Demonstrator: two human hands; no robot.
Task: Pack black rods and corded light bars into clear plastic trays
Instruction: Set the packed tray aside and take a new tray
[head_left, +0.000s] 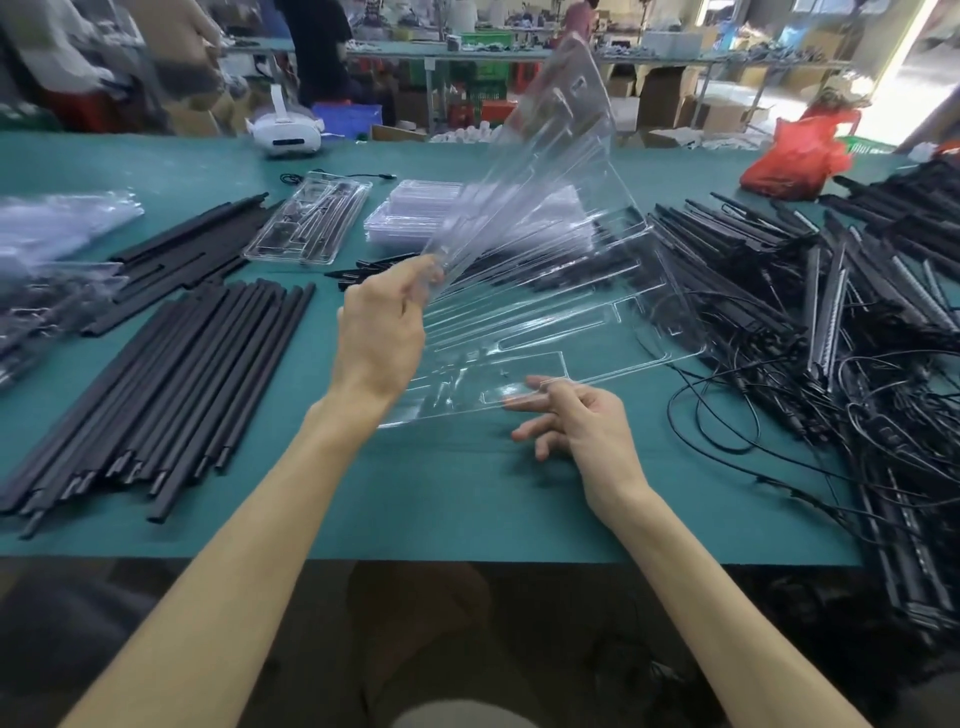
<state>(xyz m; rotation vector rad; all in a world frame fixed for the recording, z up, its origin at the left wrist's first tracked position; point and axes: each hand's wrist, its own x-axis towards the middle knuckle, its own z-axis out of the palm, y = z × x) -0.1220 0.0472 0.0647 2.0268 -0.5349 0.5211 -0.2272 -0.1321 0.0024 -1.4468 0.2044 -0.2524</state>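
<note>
My left hand (382, 322) pinches the corner of a clear plastic tray (558, 171) and holds it tilted up above the green table. A second clear tray (597, 332) lies flat beneath it, and the fingers of my right hand (571, 415) press on its near edge. Black rods (171, 384) lie in a neat row at the left. A tangled heap of corded light bars (831, 312) covers the right side. Both trays look empty.
A stack of clear trays (410, 218) and one packed tray (306, 223) sit further back. Also there: more rods (192, 244), plastic bags (52, 223) at far left, a white headset (285, 132), a red bag (795, 156). People stand behind the table.
</note>
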